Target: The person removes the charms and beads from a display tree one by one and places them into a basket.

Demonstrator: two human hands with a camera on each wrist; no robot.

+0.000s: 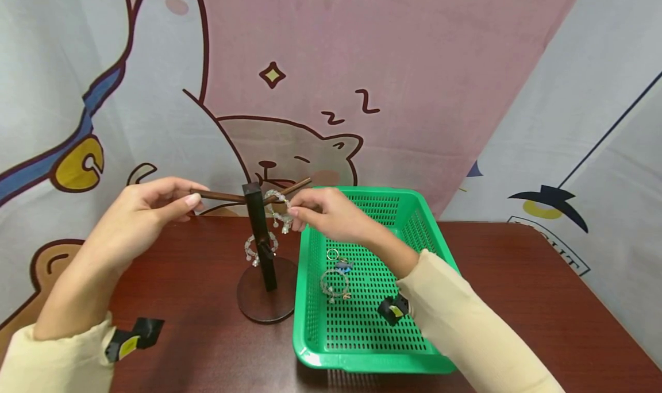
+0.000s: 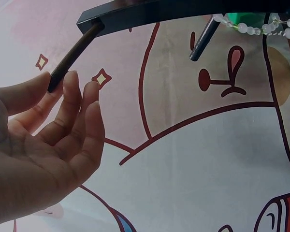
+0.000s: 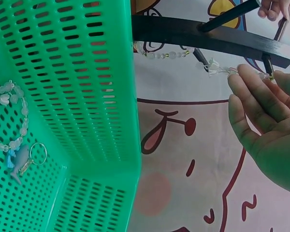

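A dark wooden stand (image 1: 257,232) with side rods rises from a round base. My left hand (image 1: 147,212) pinches the end of its upper left rod (image 1: 222,196), also seen in the left wrist view, where the hand (image 2: 53,135) has thumb and fingertip on the rod (image 2: 72,58). With thumb and fingers my right hand (image 1: 331,212) holds a clear beaded bracelet (image 1: 274,195) that is around the upper right rod (image 1: 302,183). Another beaded bracelet (image 1: 250,249) hangs on a lower peg. In the right wrist view the right hand (image 3: 270,116) partly hides the held bracelet.
A green perforated basket (image 1: 374,363) stands right of the stand, under my right forearm. Inside lie a beaded bracelet (image 1: 323,284) and a keyring (image 1: 333,254) with a blue dolphin-like charm (image 1: 343,265). A patterned cloth (image 1: 414,65) hangs behind the brown table (image 1: 191,301).
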